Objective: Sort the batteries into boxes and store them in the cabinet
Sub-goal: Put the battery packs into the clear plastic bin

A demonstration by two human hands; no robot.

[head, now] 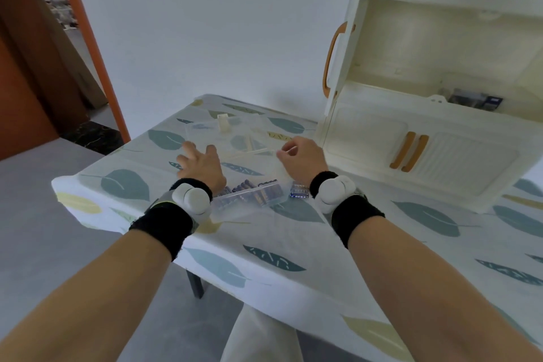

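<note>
I am reaching my left hand (pixel 199 163), fingers spread and empty, toward the open clear box (pixel 232 137), while my right hand (pixel 299 157) is pinching its edge to steady it.

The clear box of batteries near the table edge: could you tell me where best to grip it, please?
Probably take the clear box by its two short ends, one hand each, from above: it is long, shallow, lies flat, and seems open with batteries inside.

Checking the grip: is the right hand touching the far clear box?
Touching. The head view shows the right hand's fingers pinching the right corner of the far clear box, with no gap visible.
</note>
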